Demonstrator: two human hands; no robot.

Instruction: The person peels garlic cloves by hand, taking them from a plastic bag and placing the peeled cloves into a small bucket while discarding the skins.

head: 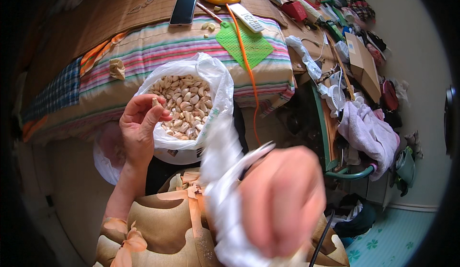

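Between its thumb and fingertips, my left hand holds a small garlic clove above the left rim of a white plastic bag. Unpeeled garlic cloves fill the bag, which lines a round white container in front of me. My right hand is raised close to the camera at the lower right, blurred, its fingers curled around part of a white cloth or bag. A dark edge shows beside that hand; how it is held cannot be made out.
On the striped cloth ahead lie a crumpled brown paper, a few loose cloves and a green mesh sheet. An orange cord crosses it. A smartphone and remote control lie further back. Clutter covers the right side.
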